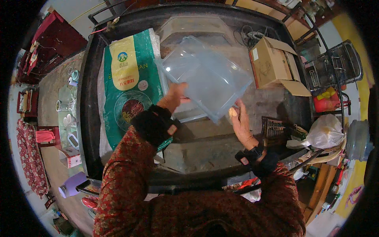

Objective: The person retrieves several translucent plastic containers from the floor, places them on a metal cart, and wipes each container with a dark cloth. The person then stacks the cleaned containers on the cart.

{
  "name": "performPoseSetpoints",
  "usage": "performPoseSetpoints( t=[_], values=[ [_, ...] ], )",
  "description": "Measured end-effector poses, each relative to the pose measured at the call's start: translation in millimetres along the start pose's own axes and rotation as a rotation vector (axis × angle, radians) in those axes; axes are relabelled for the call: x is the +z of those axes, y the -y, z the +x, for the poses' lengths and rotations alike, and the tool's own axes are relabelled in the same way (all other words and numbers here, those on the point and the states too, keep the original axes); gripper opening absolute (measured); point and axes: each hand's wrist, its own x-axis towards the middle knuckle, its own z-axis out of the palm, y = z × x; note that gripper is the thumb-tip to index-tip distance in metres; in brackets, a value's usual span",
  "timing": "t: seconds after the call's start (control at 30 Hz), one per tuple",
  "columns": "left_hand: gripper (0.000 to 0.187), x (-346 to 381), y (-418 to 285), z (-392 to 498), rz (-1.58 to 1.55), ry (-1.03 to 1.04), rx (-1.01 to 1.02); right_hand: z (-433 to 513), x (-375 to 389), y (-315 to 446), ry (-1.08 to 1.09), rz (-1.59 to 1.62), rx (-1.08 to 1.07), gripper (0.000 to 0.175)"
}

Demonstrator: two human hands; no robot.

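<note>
A clear plastic container (211,75), square and slightly bluish, is tilted in front of me with one corner pointing towards me. My left hand (174,94), somewhat blurred, grips its left edge, thumb above and fingers beneath. On the opposite side, my right hand (241,123) holds the lower right edge, with the fingers partly hidden behind the plastic. Another clear plastic piece (194,118) lies below the container, mostly covered by it and by my left hand. Black cuffs cover both wrists.
A green and yellow printed sack (127,86) lies left on the dark-framed bed of a cart (201,154). At right are an open cardboard box (274,65), coiled cable (251,32) and a dark slatted crate (274,127). A tied white plastic bag (324,131) sits by the right rail.
</note>
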Motion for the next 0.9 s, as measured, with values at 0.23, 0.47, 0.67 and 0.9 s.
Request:
performPoseSetpoints(
  t=[0.23,0.47,0.67,0.9],
  values=[
    [0.041,82,42,5,-0.296,-0.411,-0.098,45,-16,-17,-0.240,0.084,-0.053,0.055],
    [0.053,106,40,13,-0.391,-0.546,-0.101,94,-55,-19,-0.138,-0.114,0.192,0.050],
    [0.072,90,32,14,-0.344,-0.373,-0.170,105,-53,-4,0.002,-0.167,0.359,0.051],
    [0.083,15,29,-9,-0.212,-0.605,0.411,65,-56,-46,-0.111,0.067,0.035,0.050]
  ],
)
